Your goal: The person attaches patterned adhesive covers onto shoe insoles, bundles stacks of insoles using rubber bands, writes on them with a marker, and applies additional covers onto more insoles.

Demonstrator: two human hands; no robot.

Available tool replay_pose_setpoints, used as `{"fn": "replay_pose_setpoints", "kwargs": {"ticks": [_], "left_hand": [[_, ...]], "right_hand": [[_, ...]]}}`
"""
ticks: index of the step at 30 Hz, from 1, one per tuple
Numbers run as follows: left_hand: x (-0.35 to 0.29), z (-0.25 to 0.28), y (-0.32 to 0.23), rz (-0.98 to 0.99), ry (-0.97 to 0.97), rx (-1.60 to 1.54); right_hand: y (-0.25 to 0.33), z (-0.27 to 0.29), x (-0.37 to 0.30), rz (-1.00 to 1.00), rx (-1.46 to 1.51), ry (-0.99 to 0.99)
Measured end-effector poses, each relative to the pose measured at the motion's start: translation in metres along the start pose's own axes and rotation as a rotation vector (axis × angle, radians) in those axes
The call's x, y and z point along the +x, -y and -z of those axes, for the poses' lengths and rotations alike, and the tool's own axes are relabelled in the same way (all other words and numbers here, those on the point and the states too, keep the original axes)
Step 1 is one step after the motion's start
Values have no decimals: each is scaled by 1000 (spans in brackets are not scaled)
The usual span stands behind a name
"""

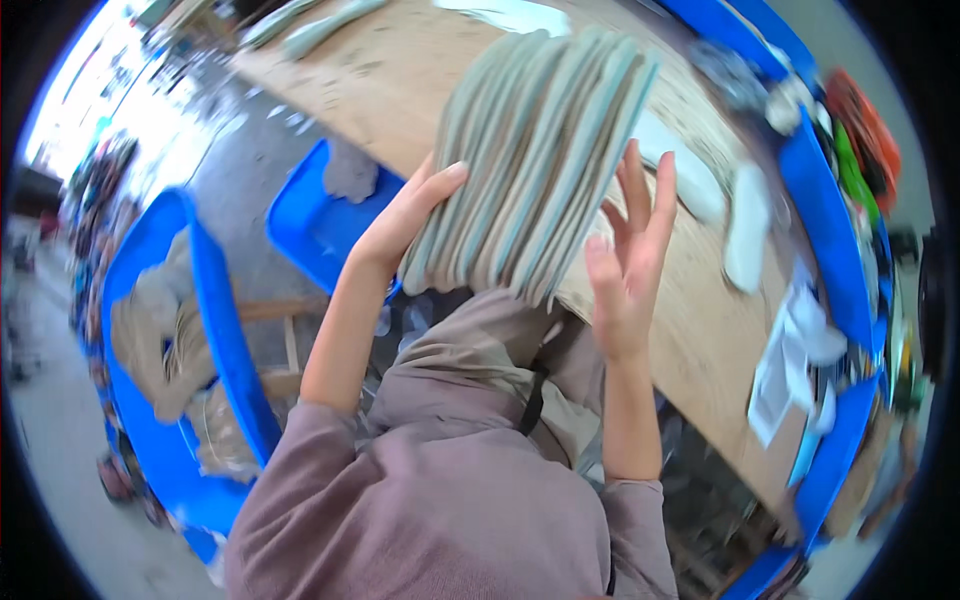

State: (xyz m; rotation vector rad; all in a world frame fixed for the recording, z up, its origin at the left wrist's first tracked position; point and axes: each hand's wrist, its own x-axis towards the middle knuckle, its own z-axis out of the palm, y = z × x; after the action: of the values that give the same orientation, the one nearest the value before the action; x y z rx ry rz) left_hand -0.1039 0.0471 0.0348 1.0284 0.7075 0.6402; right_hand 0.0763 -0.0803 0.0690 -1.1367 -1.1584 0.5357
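A thick stack of thin insoles, pale green and beige at their edges, is held up in front of me above the wooden table. My left hand grips the stack at its left side, thumb on the near face and the other fingers hidden behind. Close by the right side of the stack, my right hand is raised with its fingers spread and nothing visible in it. Whether its fingertips touch the insoles I cannot tell. Beyond that hand, white insoles lie on the table.
The wooden table runs from far left to near right. White sheets lie along its right side, beside blue bins. To my left, a blue chair-like container holds beige bundles; another blue container stands behind.
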Motion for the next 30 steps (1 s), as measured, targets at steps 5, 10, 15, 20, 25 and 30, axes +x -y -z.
{"fn": "replay_pose_setpoints", "kwargs": {"ticks": [5,10,15,20,25,30], "left_hand": [[9,-64,25,-151,299,495],[20,-137,27,-130,598,785],[23,-145,50,-74,557,464],[4,-127,59,-79,495,298],[3,-125,60,-241,466,519],[6,-119,52,-310,402,393]], "right_hand": [[16,40,-60,13,-289,-187],[8,90,-113,-263,-235,-445],[-6,137,-142,-361,-155,-448],[11,195,-141,-630,-302,-370],[13,240,-81,-427,-778,-352],[-57,253,89,-258,-965,-73]]}}
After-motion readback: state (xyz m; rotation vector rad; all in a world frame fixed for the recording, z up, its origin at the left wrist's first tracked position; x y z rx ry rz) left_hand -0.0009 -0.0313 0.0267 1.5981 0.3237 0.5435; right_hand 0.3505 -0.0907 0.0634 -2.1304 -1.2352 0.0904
